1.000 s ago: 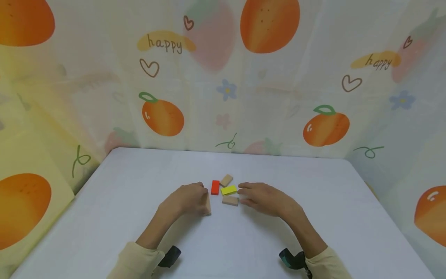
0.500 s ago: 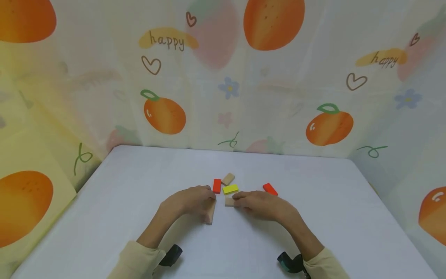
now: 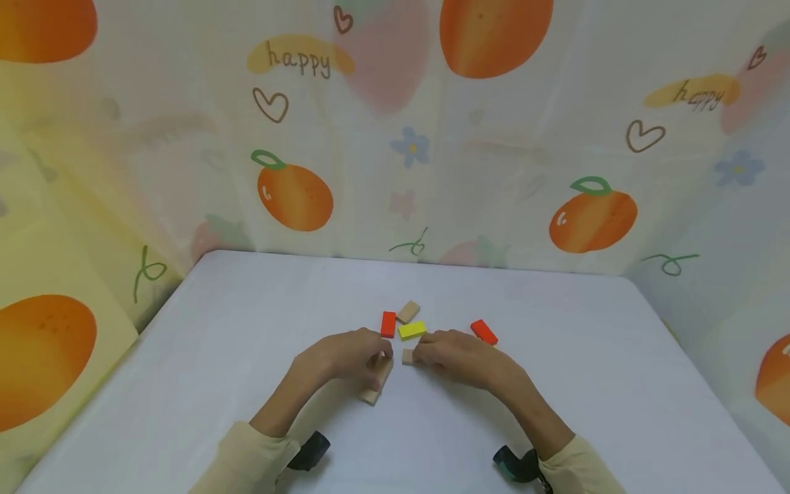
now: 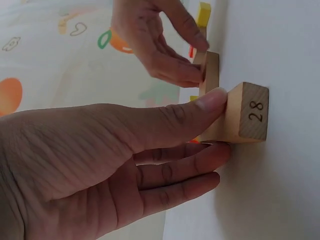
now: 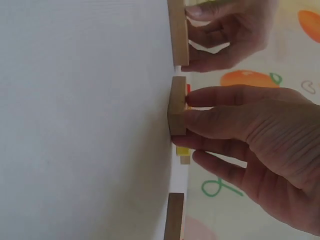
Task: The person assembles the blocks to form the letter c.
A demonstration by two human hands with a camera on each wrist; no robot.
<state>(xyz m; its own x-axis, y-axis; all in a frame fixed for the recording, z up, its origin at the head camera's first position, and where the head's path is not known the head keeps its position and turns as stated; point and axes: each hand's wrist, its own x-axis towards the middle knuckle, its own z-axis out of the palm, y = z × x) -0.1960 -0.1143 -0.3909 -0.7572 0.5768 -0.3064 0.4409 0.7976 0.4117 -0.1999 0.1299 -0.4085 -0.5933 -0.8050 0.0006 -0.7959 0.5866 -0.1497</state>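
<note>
On the white table [image 3: 234, 322] my left hand [image 3: 379, 360] grips a plain wooden block [image 3: 375, 383]. In the left wrist view that wooden block [image 4: 247, 112] shows the number 28 on its end, with my thumb on one side and fingers on the other. My right hand [image 3: 420, 355] pinches a smaller wooden block [image 3: 407, 357] lying flat just right of it. The right wrist view shows my right hand [image 5: 187, 120] pinching this small block [image 5: 177, 105] against the table. The two hands almost touch.
Behind the hands lie a red block [image 3: 388, 324], a tan block [image 3: 408, 311], a yellow block [image 3: 412, 331] and a second red block [image 3: 484, 332]. Fruit-printed curtains [image 3: 296, 199] wall in the table's back and sides.
My right hand slid left onto the small wooden block, uncovering the second red block. My left hand turned its block and drew it slightly nearer.
</note>
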